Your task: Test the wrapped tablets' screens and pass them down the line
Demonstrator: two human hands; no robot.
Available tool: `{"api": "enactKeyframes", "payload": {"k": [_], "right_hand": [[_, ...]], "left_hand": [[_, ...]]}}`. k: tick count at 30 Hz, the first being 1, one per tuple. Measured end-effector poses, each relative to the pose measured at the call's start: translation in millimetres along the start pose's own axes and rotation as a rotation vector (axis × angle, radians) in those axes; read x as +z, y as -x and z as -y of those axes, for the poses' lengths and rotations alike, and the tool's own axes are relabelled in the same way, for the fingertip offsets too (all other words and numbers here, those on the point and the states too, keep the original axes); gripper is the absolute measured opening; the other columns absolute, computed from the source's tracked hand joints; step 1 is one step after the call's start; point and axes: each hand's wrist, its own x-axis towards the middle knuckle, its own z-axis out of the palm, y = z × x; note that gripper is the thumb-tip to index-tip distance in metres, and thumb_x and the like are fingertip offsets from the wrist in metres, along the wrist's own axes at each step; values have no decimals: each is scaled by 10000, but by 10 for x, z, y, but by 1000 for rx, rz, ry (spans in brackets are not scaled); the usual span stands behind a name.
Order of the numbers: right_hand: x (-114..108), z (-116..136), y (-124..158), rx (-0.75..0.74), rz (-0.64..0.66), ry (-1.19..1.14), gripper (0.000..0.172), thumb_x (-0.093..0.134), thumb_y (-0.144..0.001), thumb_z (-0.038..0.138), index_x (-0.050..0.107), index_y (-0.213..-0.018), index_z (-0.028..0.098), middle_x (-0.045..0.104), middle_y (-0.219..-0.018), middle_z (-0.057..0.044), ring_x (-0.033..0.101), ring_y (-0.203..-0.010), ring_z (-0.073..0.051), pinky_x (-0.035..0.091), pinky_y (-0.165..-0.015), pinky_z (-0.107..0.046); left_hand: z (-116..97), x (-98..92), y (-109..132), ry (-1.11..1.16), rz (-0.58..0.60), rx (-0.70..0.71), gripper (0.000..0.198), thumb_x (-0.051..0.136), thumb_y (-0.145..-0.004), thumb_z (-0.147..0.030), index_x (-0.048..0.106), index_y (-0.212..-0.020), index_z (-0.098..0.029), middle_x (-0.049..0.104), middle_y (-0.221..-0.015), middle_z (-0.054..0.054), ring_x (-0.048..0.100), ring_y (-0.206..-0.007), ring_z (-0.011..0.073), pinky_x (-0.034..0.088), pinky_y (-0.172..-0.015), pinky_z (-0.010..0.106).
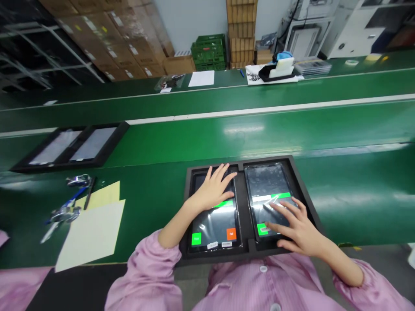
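Two tablets lie side by side in a black foam tray (245, 207) at the bench's front edge. My left hand (214, 188) rests with fingers spread over the upper part of the left tablet (210, 226), whose lit screen shows a green box and an orange "Fail" box. Over the lower part of the right tablet (264, 179) is my right hand (295, 226), fingers apart, the index fingertip at a green box on the screen. White and green bars cross that screen's middle. Neither hand grips anything.
Left of the tray lie yellow and white paper sheets (90, 235), a dark pen (90, 193) and shiny metal tools (66, 214). A second black tray (73, 163) with two tablets sits on the green belt (181, 142). Green crates (209, 52) and cardboard boxes (129, 39) stand behind.
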Motion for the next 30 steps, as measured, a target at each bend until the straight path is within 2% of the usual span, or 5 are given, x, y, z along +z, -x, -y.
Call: {"api": "enactKeyframes", "payload": {"k": [7, 11, 19, 23, 30], "right_hand": [[-126, -518, 25, 447, -58, 100, 338, 374, -1014, 317, 675, -1153, 252, 495, -1336, -140, 450, -1207, -340, 374, -1017, -596], [170, -853, -167, 700, -86, 165, 340, 414, -948, 253, 673, -1162, 201, 458, -1311, -194, 440, -1181, -398, 461, -891, -615], [390, -1128, -149, 669, -161, 121, 417, 447, -795, 110, 711, -1110, 181, 434, -1266, -173, 462, -1108, -374, 438, -947, -611], [396, -1115, -133, 697, -162, 146, 420, 449, -803, 114, 713, -1120, 192, 453, -1254, -174, 473, -1090, -381, 478, -890, -611], [501, -1151, -119, 720, -142, 144, 519, 455, -773, 73, 683, -1202, 255, 464, -1229, -141, 490, -1075, -343, 526, -863, -551]], "left_hand": [[306, -222, -151, 174, 67, -2, 655, 581, -906, -524, 418, -1461, -216, 370, -1554, 159, 321, -1451, 340, 173, -1202, 607], [349, -253, 422, 275, 114, -19, 870, 686, -816, -570, 287, -1542, -304, 140, -1661, 137, 96, -1525, 399, -15, -1167, 702], [82, 23, 1387, 357, 54, -306, 1224, 833, -712, -436, -25, -1580, -343, -122, -1658, 178, -61, -1516, 443, 162, -1160, 697], [158, -109, 1115, 420, -36, -249, 1172, 776, -737, -576, 17, -1586, -299, 28, -1658, 190, 52, -1526, 415, 196, -1180, 661], [151, -223, -142, 173, 90, -11, 558, 584, -919, -529, 524, -1377, -215, 479, -1465, 168, 467, -1352, 340, 372, -1117, 536]]}}
